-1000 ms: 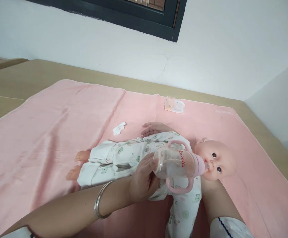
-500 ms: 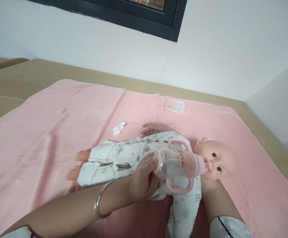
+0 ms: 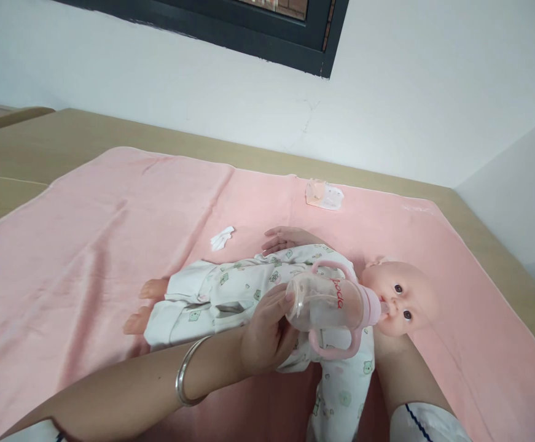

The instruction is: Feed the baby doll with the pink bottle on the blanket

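Observation:
A baby doll (image 3: 249, 288) in white printed clothes lies on its back, head to the right and feet to the left. My left hand (image 3: 269, 331), with a silver bangle at the wrist, grips the base of a clear baby bottle (image 3: 325, 302) with pink handles. The bottle lies tilted over the doll's chest, its teat at the doll's mouth. My right arm passes beneath the doll's neck; my right hand (image 3: 288, 238) shows beyond the doll's far side, fingers spread near the blanket, palm partly hidden by the sleeve.
A pink blanket (image 3: 156, 202) covers much of the wooden table (image 3: 193, 136). A crumpled white tissue (image 3: 222, 238) lies beyond the doll's legs. Near the blanket's far edge sits a small clear plastic item (image 3: 324, 194). Behind the table stands a white wall with a dark window frame (image 3: 276, 52).

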